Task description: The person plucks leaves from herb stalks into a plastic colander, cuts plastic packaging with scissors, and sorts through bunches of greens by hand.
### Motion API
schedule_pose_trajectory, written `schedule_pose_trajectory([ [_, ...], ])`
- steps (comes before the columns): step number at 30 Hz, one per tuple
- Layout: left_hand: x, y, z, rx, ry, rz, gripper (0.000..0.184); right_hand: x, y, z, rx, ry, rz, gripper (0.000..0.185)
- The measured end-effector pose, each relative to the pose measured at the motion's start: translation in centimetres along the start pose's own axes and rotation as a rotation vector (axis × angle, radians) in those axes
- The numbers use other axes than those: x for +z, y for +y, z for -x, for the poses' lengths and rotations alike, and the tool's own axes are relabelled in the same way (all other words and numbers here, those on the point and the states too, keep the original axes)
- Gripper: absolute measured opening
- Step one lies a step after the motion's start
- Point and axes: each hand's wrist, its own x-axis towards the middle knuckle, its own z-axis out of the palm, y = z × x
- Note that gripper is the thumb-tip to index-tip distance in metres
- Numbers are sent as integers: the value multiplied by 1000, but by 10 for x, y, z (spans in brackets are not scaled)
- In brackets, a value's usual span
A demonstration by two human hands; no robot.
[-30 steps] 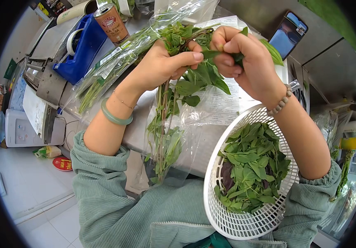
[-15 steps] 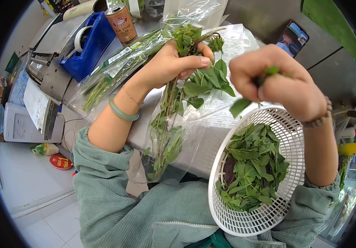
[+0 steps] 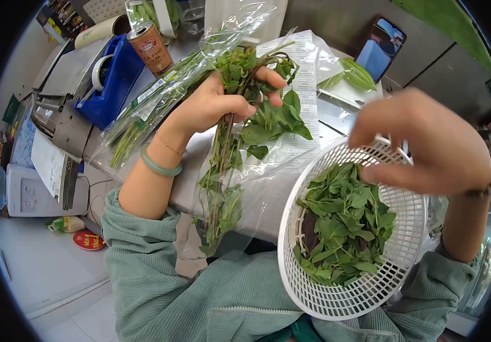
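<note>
My left hand is closed around a bunch of leafy herbs above the table; brown stems and more leaves hang down below the fist. Over the upper right side of a white plastic basket is my right hand, blurred by motion. Its thumb and fingers are apart, and nothing shows between them. Loose green leaves are heaped in the basket, which sits tilted against my lap. A clear plastic bag lies under the hanging stems.
Wrapped herb stems lie left of the bunch, near a brown can and a blue tape dispenser. Printed paper covers part of the table. A phone leans at the back, beside green pods or leaves.
My right hand has moved right and slightly down, and its fingers have opened; the leaves it held are no longer in it. My left hand keeps its hold on the herbs.
</note>
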Motion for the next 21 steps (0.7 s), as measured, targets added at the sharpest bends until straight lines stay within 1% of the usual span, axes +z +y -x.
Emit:
schedule_pose_trajectory([
  [1, 3, 1, -1, 9, -10, -6, 54, 0, 4, -4, -17, 118, -18, 16],
  [3, 8, 3, -1, 26, -29, -21, 60, 6, 10, -15, 121, 256, -23, 9],
  [4, 4, 4, 0, -30, -106, -43, 72, 9, 16, -19, 136, 302, 16, 10],
  [6, 6, -2, 2, 3, -105, -28, 76, 18, 29, -27, 163, 388, 98, 13],
  [7, 7, -5, 2, 20, -101, -20, 79, 24, 34, -32, 118, 469, 147, 17],
  [9, 2, -5, 3, 12, -153, -116, 86, 36, 40, -43, 26, 628, 244, 27],
  [10, 3, -6, 4, 13, -158, -160, 90, 39, 37, -48, 28, 629, 264, 41],
  [11, 2, -7, 5, 15, -165, -205, 93, 43, 38, -54, -17, 654, 280, 42],
  [12, 1, -6, 5, 6, -200, -247, 92, 48, 40, -61, -62, 677, 295, 43],
  [13, -1, -7, 6, -35, -185, -268, 90, 52, 42, -67, -107, 700, 311, 44],
  [14, -3, -8, 7, -77, -169, -290, 89, 56, 44, -72, -118, 697, 280, 42],
  [17, -3, -8, 9, -140, -149, -255, 84, 64, 48, -81, -80, 589, 332, 31],
  [18, -2, -8, 9, -151, -148, -225, 83, 66, 48, -82, -79, 583, 297, 24],
  [21, 5, -3, 7, -104, -129, -185, 82, 59, 44, -79, -50, 598, 292, 18],
])
